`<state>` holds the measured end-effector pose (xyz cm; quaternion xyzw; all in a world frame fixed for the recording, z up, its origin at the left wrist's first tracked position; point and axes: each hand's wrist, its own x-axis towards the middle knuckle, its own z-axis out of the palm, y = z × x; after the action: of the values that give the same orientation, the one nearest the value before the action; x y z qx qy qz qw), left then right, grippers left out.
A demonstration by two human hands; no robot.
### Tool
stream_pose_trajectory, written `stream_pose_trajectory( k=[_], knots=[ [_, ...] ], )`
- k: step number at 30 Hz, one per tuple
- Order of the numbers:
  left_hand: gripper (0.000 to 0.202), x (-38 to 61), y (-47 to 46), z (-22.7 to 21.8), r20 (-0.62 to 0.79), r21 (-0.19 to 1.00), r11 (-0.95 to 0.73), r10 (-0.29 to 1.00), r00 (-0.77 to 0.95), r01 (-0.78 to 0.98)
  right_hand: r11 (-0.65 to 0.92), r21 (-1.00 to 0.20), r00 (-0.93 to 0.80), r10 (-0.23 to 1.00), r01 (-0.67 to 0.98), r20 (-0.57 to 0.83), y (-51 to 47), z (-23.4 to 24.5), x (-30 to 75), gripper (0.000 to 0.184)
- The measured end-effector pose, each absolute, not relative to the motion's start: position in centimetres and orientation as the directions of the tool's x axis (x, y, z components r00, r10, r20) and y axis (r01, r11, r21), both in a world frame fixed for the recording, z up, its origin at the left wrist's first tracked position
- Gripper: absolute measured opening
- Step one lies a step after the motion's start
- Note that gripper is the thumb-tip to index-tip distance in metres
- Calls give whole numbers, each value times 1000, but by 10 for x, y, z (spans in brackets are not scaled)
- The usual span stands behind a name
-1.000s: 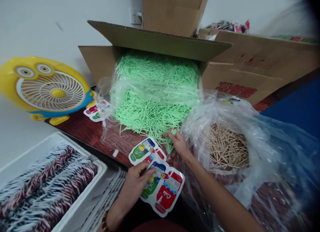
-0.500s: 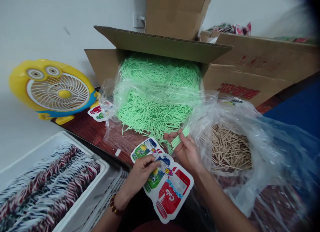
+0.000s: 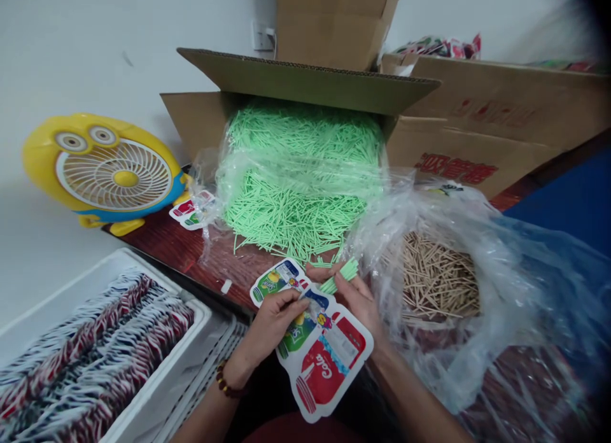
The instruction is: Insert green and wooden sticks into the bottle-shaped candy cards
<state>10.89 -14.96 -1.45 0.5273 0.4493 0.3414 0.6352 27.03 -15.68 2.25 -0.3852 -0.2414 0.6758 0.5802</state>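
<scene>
My left hand (image 3: pixel 273 317) pinches the top of a printed drink-shaped pouch (image 3: pixel 329 360) showing a red cola bottle and a green soda bottle. More such pouches (image 3: pixel 277 281) lie under it on the table. My right hand (image 3: pixel 356 293) is closed on a small bundle of green sticks (image 3: pixel 340 274), held beside the pouch's top edge. A big heap of green sticks (image 3: pixel 296 182) spills from a plastic liner in an open cardboard box (image 3: pixel 305 80) just beyond both hands.
A clear plastic bag (image 3: pixel 501 258) holding brown wooden sticks (image 3: pixel 436 281) sits at the right. A white crate (image 3: pixel 157 379) of red-and-white packets stands at the lower left. A yellow cartoon fan (image 3: pixel 107 172) and a few loose pouches (image 3: pixel 191 210) sit at the left. More cardboard boxes (image 3: pixel 496 125) stand behind.
My right hand lifted a small bundle of green sticks out of the heap and brought it back to the pouch that my left hand holds. The pouch has shifted slightly toward me.
</scene>
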Motion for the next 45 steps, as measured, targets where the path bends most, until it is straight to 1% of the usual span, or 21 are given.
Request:
stream_pose_trajectory(
  k=[3, 5, 6, 8, 9, 11, 13, 14, 16, 18, 19, 22, 24, 26, 28, 32, 37, 39, 42, 45],
  knots=[
    [28, 110, -146, -17, -231, 966, 256, 902, 365, -23, -299, -773, -196, 954, -560, -227, -155, 22, 278, 15],
    [26, 111, -143, -18, -244, 954, 291, 894, 375, -73, -316, -804, -291, 938, -503, -187, -149, 23, 286, 18],
    [26, 112, -142, -19, -250, 948, 304, 893, 375, -93, -288, -835, -308, 939, -469, -151, -145, 25, 290, 23],
    [25, 113, -139, -20, -257, 939, 320, 897, 361, -128, -163, -913, -285, 957, -373, -54, -137, 29, 300, 34],
    [25, 114, -137, -21, -260, 934, 327, 899, 354, -145, -95, -954, -282, 959, -283, -12, -134, 32, 305, 37],
    [25, 117, -134, -22, -256, 923, 335, 902, 346, -188, 11, -1000, -359, 933, -14, 15, -130, 38, 313, 45],
    [25, 119, -132, -23, -247, 914, 336, 905, 346, -227, 100, -966, -481, 876, 237, -28, -129, 43, 317, 54],
    [25, 120, -131, -24, -244, 909, 338, 906, 345, -243, 139, -939, -526, 849, 314, -50, -129, 44, 318, 58],
    [25, 122, -129, -25, -241, 899, 339, 911, 334, -276, 189, -902, -556, 828, 387, -66, -128, 45, 320, 62],
    [24, 123, -128, -25, -232, 891, 330, 921, 312, -313, 188, -882, -527, 847, 431, -77, -126, 43, 323, 63],
    [24, 123, -128, -25, -224, 887, 321, 928, 299, -331, 172, -877, -508, 857, 449, -92, -124, 41, 325, 60],
    [22, 122, -127, -22, -205, 875, 309, 934, 292, -372, 116, -877, -473, 870, 466, -137, -117, 36, 330, 34],
    [25, 122, -126, -20, -212, 855, 345, 914, 346, -388, 99, -883, -463, 875, 460, -143, -115, 35, 331, 25],
    [29, 121, -126, -16, -232, 837, 398, 879, 417, -375, 97, -890, -448, 885, 446, -127, -114, 36, 330, 23],
    [30, 122, -125, -14, -248, 833, 424, 860, 445, -355, 93, -902, -438, 892, 422, -113, -112, 39, 328, 20],
    [28, 124, -123, -12, -230, 870, 358, 902, 365, -338, 97, -923, -428, 900, 373, -78, -109, 39, 327, 17],
    [26, 125, -125, -11, -191, 935, 266, 936, 296, -236, 120, -885, -417, 904, 451, -90, -107, 35, 333, 20],
    [27, 126, -127, -9, -188, 925, 278, 928, 322, -260, 113, -872, -398, 912, 476, -99, -107, 34, 335, 23],
    [32, 128, -128, -5, -196, 899, 321, 903, 383, -298, 121, -864, -386, 918, 489, -90, -106, 34, 336, 23],
    [33, 131, -127, -4, -215, 892, 333, 908, 360, -305, 132, -864, -385, 920, 486, -77, -104, 32, 336, 21]
  ],
)
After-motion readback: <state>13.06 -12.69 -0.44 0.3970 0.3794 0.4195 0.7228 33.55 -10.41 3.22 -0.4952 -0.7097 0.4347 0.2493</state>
